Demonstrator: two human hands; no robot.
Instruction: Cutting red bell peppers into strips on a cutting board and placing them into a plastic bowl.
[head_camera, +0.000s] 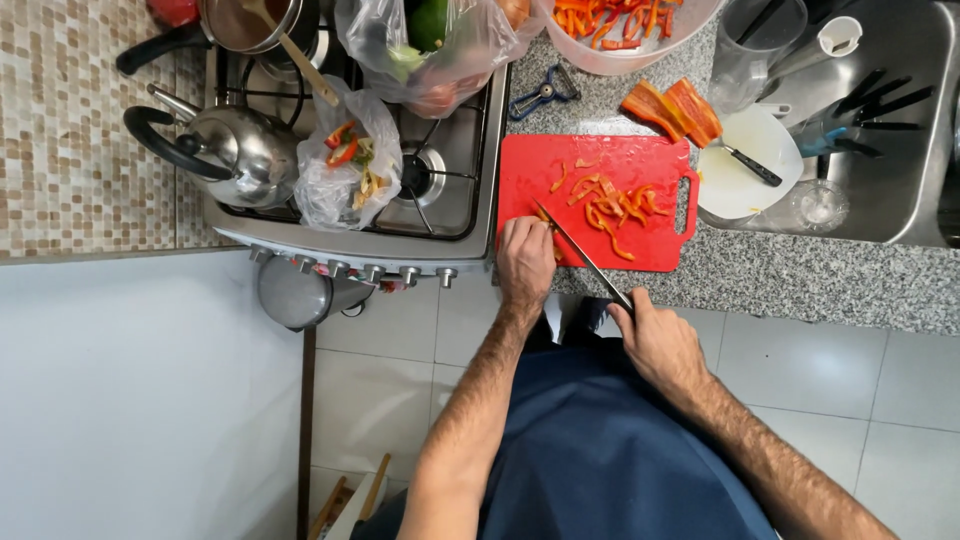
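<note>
A red cutting board lies on the grey speckled counter, strewn with thin red pepper strips. My left hand presses down on a piece of pepper at the board's near left corner. In my right hand, at the counter's front edge, is the black handle of a long knife. Its blade slants across the board to my left fingertips. Larger uncut pepper pieces rest on the counter behind the board.
A gas stove to the left carries a steel kettle, a pot with a wooden spoon, and plastic bags of vegetable scraps. A bowl of pepper strips, a blue peeler, a white plate with a knife and a steel sink lie behind.
</note>
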